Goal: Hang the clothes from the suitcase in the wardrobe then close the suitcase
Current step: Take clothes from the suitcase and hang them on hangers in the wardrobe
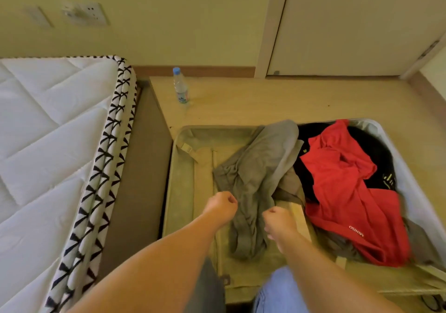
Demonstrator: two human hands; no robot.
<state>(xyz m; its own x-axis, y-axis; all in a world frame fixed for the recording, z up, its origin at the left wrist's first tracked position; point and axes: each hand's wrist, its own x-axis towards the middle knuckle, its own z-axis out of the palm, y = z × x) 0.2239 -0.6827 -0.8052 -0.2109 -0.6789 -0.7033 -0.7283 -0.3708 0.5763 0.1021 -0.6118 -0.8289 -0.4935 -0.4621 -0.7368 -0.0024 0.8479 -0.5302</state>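
Water bottle (180, 86) near quilted mattress (48, 131)

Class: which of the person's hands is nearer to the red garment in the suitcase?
Right. The right hand sits just left of the red garment; the left hand is farther left, beyond the grey garment.

Quilted white mattress (48, 124), clear plastic bottle (181, 88), matt grey cloth garment (255, 179), red cloth shirt (350, 192), woven suitcase (193, 192) lining
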